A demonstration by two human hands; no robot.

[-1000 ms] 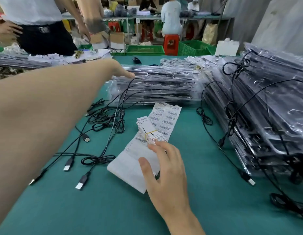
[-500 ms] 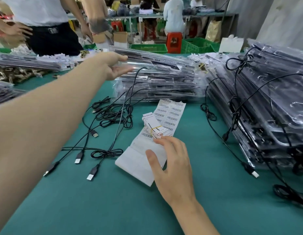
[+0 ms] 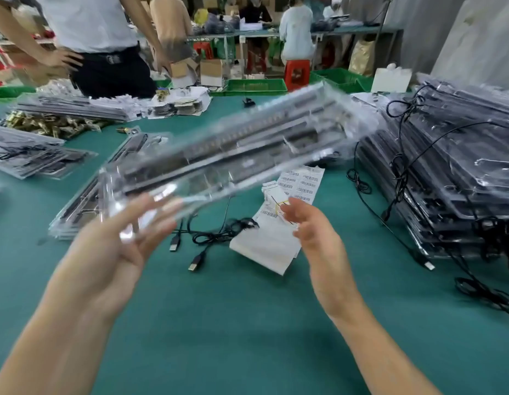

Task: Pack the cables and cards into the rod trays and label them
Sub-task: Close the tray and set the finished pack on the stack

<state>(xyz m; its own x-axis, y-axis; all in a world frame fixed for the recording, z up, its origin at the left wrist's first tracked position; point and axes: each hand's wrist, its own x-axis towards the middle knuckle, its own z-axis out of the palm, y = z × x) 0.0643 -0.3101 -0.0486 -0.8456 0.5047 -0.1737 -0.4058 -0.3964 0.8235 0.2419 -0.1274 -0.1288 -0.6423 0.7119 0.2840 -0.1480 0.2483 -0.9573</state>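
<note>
My left hand [image 3: 111,258] holds the near end of a clear plastic rod tray [image 3: 247,143], which hangs tilted above the green table and is blurred by motion. Its fingers show through the plastic. My right hand [image 3: 316,232] hovers with loose fingers over a white sheet of barcode labels [image 3: 301,183] and holds nothing. A small stack of cards [image 3: 272,192] lies on that sheet. Black USB cables [image 3: 213,235] lie tangled under the tray, plugs pointing toward me.
A tall pile of filled trays [image 3: 461,155] with cables draped over it fills the right side. More trays [image 3: 76,206] lie at the left, brass parts [image 3: 48,126] behind them. A person [image 3: 105,52] stands at the far edge.
My left hand lifted a tray off the far pile and brought it toward me. My right hand rose off the label sheet and cards.
</note>
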